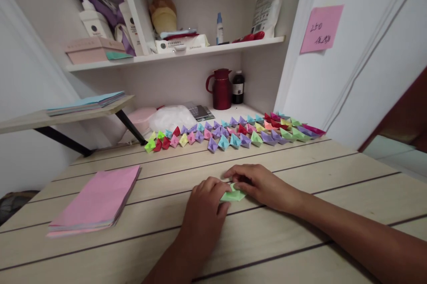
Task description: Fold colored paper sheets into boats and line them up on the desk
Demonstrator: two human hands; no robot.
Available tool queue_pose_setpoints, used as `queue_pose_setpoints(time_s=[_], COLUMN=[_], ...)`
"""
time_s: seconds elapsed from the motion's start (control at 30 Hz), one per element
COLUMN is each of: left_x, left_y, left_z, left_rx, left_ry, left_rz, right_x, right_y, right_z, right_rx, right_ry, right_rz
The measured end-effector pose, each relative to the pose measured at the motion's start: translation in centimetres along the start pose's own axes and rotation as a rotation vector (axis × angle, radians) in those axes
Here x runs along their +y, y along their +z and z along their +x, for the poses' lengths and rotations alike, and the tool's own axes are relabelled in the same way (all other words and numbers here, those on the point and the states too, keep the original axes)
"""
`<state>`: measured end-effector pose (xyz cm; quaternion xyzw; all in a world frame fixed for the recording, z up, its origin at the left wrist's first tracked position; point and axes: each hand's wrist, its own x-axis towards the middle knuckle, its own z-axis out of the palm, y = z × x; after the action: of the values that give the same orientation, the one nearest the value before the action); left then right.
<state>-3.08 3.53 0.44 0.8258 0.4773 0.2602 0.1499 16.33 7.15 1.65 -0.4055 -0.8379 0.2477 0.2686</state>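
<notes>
A small folded piece of light green paper (232,194) lies on the wooden table (300,177), partly hidden under both hands. My left hand (203,213) has its fingers curled down onto the paper's left edge. From the right, my right hand (258,182) presses on top of the paper with bent fingers pinched against it. A long double row of finished paper boats (230,135) in several colours stands farther back along the table.
A stack of pink paper sheets (96,202) lies at the left. A raised side shelf (66,113) holds blue sheets. At the back stand a dark red jug (220,88), a dark bottle (238,87) and a white plastic bag (171,117). A pink note (320,28) hangs on the wall.
</notes>
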Motion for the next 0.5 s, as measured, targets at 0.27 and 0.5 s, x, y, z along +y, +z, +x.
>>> queue_pose_setpoints(time_s=[0.27,0.5], left_x=[0.1,0.0], left_y=[-0.1,0.0], left_z=[0.1,0.2], left_rx=[0.003,0.061], left_ry=[-0.014,-0.123], left_rz=[0.035,0.013], right_x=[0.2,-0.1], right_y=[0.1,-0.8], right_z=[-0.1,-0.5], right_rx=[-0.012,-0.076], right_ry=[-0.022,-0.026], right_rz=[0.047,0.153])
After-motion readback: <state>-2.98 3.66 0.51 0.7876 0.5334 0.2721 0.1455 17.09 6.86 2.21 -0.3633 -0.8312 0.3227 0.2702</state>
